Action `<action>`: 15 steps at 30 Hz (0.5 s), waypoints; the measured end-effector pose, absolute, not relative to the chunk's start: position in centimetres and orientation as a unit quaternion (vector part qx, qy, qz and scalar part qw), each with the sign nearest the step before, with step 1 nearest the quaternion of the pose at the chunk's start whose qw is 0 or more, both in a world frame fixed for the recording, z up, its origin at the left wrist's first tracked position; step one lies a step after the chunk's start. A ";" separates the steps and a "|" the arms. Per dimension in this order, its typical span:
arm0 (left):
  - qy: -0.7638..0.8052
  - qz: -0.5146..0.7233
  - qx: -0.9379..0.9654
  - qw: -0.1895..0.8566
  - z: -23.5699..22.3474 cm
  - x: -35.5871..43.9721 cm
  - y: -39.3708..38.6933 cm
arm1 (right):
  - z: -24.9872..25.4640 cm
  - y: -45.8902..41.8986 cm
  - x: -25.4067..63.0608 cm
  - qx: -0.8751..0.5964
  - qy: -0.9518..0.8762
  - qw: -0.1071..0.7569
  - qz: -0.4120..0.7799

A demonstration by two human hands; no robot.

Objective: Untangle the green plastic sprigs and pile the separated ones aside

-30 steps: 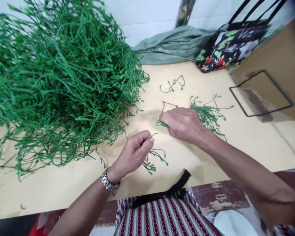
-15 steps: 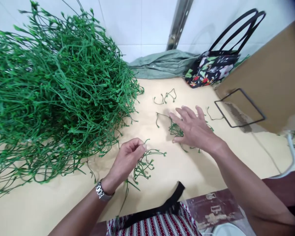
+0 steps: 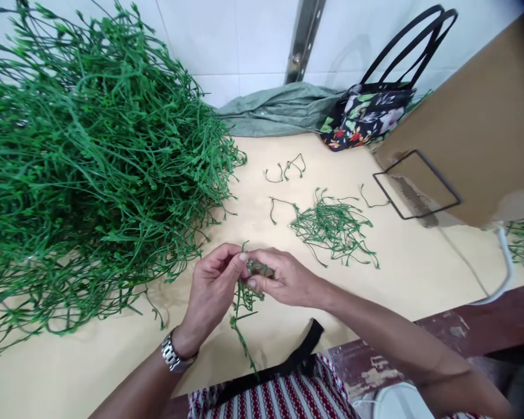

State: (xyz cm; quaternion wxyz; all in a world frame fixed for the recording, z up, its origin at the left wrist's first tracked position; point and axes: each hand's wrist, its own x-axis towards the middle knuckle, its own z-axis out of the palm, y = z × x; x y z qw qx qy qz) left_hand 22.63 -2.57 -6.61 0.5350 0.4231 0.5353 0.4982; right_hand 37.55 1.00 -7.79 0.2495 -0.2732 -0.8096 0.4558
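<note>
My left hand [image 3: 216, 285], with a metal watch [image 3: 173, 354] on its wrist, pinches a green plastic plant stem [image 3: 240, 331] between thumb and forefinger. Its branched lower part hangs down toward my lap. My right hand [image 3: 288, 276] meets it at the fingertips, its thumb and fingers closed around the small sprigs of the same stem. Part of the stem is hidden behind the fingers. To the right lies a small loose pile of thin green stems [image 3: 332, 227]. A huge heap of green plastic stems [image 3: 109, 163] fills the left of the table.
A few single stems [image 3: 294, 166] lie on the pale tabletop [image 3: 262, 215]. Along the wall rest a grey-green cloth [image 3: 283, 107] and a floral bag [image 3: 367, 119]. A cardboard box [image 3: 475, 122] with a thin black wire frame [image 3: 419, 183] before it stands at right.
My right hand has moved left from over the small pile to join my left hand at the stem, uncovering the pile. The view has shifted slightly.
</note>
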 end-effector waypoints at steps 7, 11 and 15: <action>0.516 0.500 0.404 0.566 -6.9 23.1 -2.3 | -7.9 1.6 38.4 -0.259 -0.864 0.222 0.371; 0.522 0.495 0.395 0.572 -7.0 23.0 -2.4 | -8.1 1.5 38.4 -0.253 -0.869 0.212 0.368; 0.514 0.490 0.405 0.576 -6.8 22.9 -2.4 | -7.7 1.3 38.2 -0.286 -0.799 0.167 0.502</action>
